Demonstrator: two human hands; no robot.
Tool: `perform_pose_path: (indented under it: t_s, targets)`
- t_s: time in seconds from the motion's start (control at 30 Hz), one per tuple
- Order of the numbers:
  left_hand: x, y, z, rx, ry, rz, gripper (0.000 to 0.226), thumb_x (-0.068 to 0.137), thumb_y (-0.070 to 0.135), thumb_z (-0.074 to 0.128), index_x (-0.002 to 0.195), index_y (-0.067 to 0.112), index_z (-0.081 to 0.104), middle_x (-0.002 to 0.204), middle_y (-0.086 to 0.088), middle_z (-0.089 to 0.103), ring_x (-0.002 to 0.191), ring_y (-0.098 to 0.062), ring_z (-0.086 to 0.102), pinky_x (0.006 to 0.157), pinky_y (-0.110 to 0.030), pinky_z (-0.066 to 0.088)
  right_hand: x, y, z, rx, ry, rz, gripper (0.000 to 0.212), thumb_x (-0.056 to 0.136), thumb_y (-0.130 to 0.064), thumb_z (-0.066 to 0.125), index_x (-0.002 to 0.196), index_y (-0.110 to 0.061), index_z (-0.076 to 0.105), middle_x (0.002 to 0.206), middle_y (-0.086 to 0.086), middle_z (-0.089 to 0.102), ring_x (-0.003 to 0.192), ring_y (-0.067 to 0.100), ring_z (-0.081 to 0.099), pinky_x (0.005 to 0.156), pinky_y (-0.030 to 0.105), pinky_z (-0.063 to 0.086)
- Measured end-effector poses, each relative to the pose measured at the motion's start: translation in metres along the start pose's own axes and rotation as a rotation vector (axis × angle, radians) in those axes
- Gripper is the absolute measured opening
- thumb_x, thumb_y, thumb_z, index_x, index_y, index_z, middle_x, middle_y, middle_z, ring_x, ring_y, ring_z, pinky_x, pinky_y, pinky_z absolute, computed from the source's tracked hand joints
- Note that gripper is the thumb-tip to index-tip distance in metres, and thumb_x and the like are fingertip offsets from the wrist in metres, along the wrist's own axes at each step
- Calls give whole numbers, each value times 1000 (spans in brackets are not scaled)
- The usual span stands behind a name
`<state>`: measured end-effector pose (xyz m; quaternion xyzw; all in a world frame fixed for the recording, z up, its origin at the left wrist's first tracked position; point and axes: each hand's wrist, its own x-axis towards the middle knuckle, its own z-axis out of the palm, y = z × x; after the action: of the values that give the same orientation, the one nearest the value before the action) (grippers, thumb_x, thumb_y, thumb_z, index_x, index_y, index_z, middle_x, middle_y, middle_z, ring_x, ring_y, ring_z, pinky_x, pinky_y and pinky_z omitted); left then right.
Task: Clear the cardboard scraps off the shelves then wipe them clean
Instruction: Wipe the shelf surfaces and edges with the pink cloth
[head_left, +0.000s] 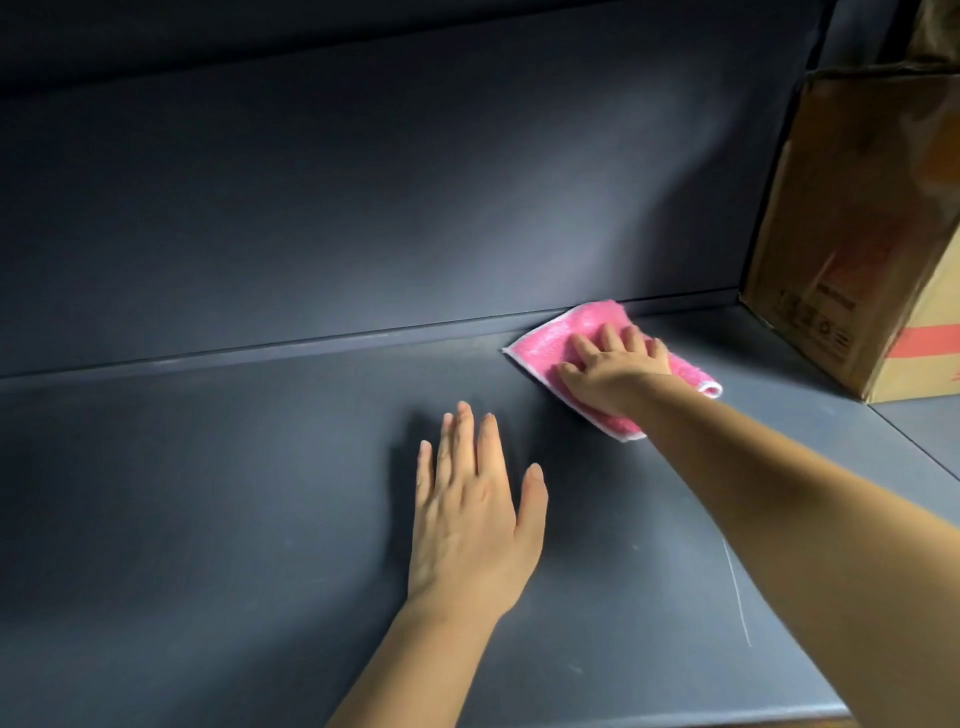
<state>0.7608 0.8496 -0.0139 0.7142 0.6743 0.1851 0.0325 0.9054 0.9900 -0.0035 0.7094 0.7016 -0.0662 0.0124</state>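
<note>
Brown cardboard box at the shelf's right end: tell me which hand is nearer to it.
Right. The right hand presses the pink cloth flat near the back edge, a short way left of the brown cardboard box. The left hand lies flat farther left and nearer the front.

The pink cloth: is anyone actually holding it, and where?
Not gripped: the right hand presses flat on the pink cloth's middle against the shelf. The left hand holds nothing.
</note>
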Motion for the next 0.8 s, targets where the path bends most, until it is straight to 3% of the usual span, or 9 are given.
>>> perform_pose_path:
  t_s: [0.1, 0.2, 0.37, 0.43, 0.57, 0.63, 0.7, 0.8]
  targets:
    - [-1, 0, -1, -14, 48, 19, 92, 61, 51, -16, 145, 15, -2, 156, -1, -9, 142, -12, -11, 106, -25, -18, -18, -38, 4, 4, 2, -168, 59, 95, -51, 21, 148, -27, 13, 158, 8, 4, 145, 32, 3, 117, 48, 5]
    - [-3, -1, -5, -105, 74, 14, 87, 67, 52, -7, 145, 17, 6, 156, 1, 0, 142, -10, -5, 109, -22, -13, -48, -70, 7, -39, -64, -342, 62, 95, -44, 25, 149, -28, 0, 159, 7, -8, 146, 31, -8, 118, 47, -1]
    - [-5, -34, -28, -104, 62, -89, 55, 93, 37, 19, 143, 15, 17, 156, -2, 2, 143, -13, -1, 114, -28, -6, -113, -65, 14, -35, -98, -510, 61, 96, -50, 19, 148, -32, -6, 158, 3, -14, 146, 25, -15, 118, 44, -10]
    - [-11, -56, -36, -52, 27, -142, 55, 95, 38, 23, 143, 13, 16, 156, -5, 2, 143, -15, -1, 115, -31, -4, -133, -46, 16, -32, -92, -504, 62, 91, -59, 11, 147, -36, -4, 158, 1, -13, 146, 23, -14, 117, 41, -11]
    - [-30, -77, -46, -26, -31, -217, 53, 96, 33, 29, 143, 12, 16, 156, -6, 2, 143, -17, -1, 116, -34, -3, -157, -13, 13, -40, -75, -362, 103, 51, -78, -17, 146, -42, -4, 159, -3, -10, 147, 18, -9, 117, 36, -7]
    - [-37, -82, -47, -10, -49, -197, 54, 96, 34, 29, 143, 13, 14, 156, -6, 1, 143, -16, -1, 115, -33, -4, -160, -14, 15, -37, -65, -280, 92, 63, -78, -13, 146, -41, -3, 159, -3, -8, 147, 19, -7, 118, 38, -4]
    - [-42, -90, -48, -12, -51, -197, 54, 96, 35, 28, 144, 13, 13, 156, -6, 1, 143, -16, -1, 115, -33, -4, -157, -29, 17, -17, -46, -200, 67, 87, -65, 7, 148, -37, -1, 159, 1, -6, 147, 23, -6, 118, 42, -2]
    - [-48, -104, -50, -21, -47, -215, 53, 96, 34, 28, 143, 12, 15, 156, -7, 3, 143, -17, 0, 115, -34, -3, -159, -71, 22, 2, -14, -163, 60, 94, -52, 19, 149, -30, 3, 159, 6, -3, 146, 29, -4, 117, 48, 0]
